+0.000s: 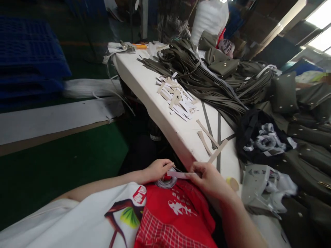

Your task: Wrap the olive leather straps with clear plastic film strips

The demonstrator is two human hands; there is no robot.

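My left hand (pixel 160 169) is closed on a greyish-white roll of tape (pixel 165 183) resting over my red apron (pixel 178 206). A pale strip of tape (pixel 177 175) runs between the roll and my right hand (pixel 208 179), whose fingers are pinched on it. From behind the right fingers a beige strip (pixel 218 151) sticks out over the white table (pixel 170 127); whether those fingers hold it too, I cannot tell. Two more beige strips (pixel 204 142) lie on the table just beyond.
A pile of white and beige scraps (pixel 177 98) lies further up the table. Dark olive straps (pixel 199 75) are heaped behind it. Olive bag pieces (pixel 305 137) fill the right, with more tape rolls (pixel 267 139) on black cloth. Blue pallets (pixel 28 58) stand at left.
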